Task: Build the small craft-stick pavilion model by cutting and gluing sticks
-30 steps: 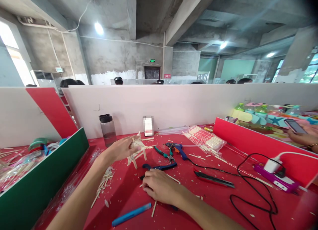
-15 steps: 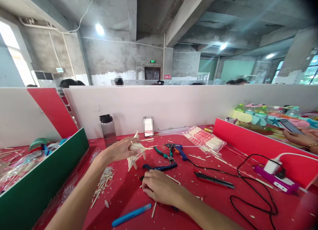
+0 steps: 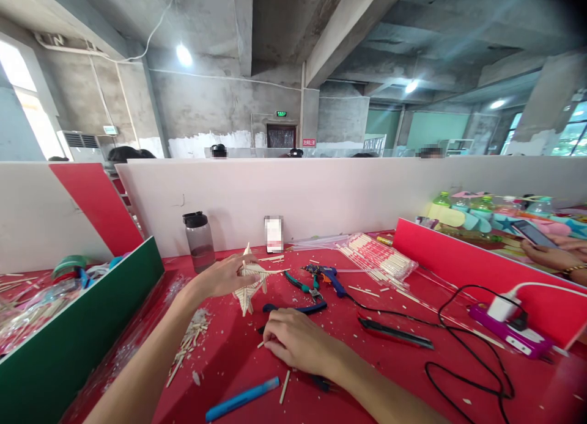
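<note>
My left hand (image 3: 224, 276) is closed on a pointed model built of small wooden sticks (image 3: 249, 289), holding it a little above the red table. My right hand (image 3: 293, 338) rests on the table with its fingers curled. A short stick end (image 3: 261, 344) shows by its fingertips, but what the fingers hold, if anything, is hidden. Just beyond that hand lies a dark blue curved tool (image 3: 307, 306), partly covered by it. Past it are green-handled pliers (image 3: 298, 282) and a blue glue gun (image 3: 331, 278). A blue pen (image 3: 243, 398) and a loose stick (image 3: 285, 387) lie nearer me.
A dark bottle (image 3: 200, 244) and a phone (image 3: 274, 234) stand by the white partition (image 3: 321, 192). Bundled sticks (image 3: 380, 256), a box cutter (image 3: 395, 332), a black cable (image 3: 452, 350) and a purple power strip (image 3: 513, 335) lie rightward. Another person's hand (image 3: 545, 256) holds a phone.
My left hand has turned the stick model slightly, so its points face differently. My right hand has barely moved.
</note>
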Demonstrator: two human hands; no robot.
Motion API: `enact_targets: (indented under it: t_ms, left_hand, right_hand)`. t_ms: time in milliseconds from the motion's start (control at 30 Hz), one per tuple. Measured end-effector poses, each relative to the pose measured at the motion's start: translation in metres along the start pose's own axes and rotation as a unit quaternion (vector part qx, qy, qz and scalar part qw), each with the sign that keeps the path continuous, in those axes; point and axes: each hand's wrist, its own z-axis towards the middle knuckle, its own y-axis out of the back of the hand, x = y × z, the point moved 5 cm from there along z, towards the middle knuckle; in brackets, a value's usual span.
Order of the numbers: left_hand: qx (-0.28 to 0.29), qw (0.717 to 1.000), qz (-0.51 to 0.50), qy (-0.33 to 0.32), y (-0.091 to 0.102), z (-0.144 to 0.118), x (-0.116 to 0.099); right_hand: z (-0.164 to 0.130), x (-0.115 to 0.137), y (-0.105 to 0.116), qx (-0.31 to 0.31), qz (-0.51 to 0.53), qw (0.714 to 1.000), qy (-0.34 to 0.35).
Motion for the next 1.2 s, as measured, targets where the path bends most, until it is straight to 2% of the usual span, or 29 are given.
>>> enact_targets:
  t_ms: [133, 267, 333, 433, 767, 1200]
  left_hand:
    - [-0.012, 1.0, 0.011, 0.023, 0.004, -0.004, -0.015]
    - [-0.012, 1.0, 0.012, 0.023, 0.005, -0.006, -0.035]
    - [-0.009, 1.0, 0.006, 0.021, 0.004, -0.007, -0.045]
    - [-0.021, 0.999, 0.017, 0.03, 0.004, -0.009, -0.058]
    - [-0.017, 0.999, 0.022, 0.039, 0.005, -0.017, -0.078]
    - [0.003, 0.999, 0.014, 0.037, 0.003, -0.017, -0.081]
  right_hand:
    - [-0.007, -0.013, 0.036, -0.113, 0.037, 0.992, -0.028]
    - [-0.019, -0.03, 0.071, -0.243, 0.05, 0.968, -0.042]
    - [-0.025, -0.036, 0.081, -0.294, 0.031, 0.954, -0.039]
    - [-0.029, -0.04, 0.088, -0.336, -0.009, 0.941, -0.035]
    - [-0.031, -0.027, 0.094, -0.337, -0.126, 0.933, -0.016]
    - [-0.032, -0.02, 0.093, -0.33, -0.178, 0.927, -0.001]
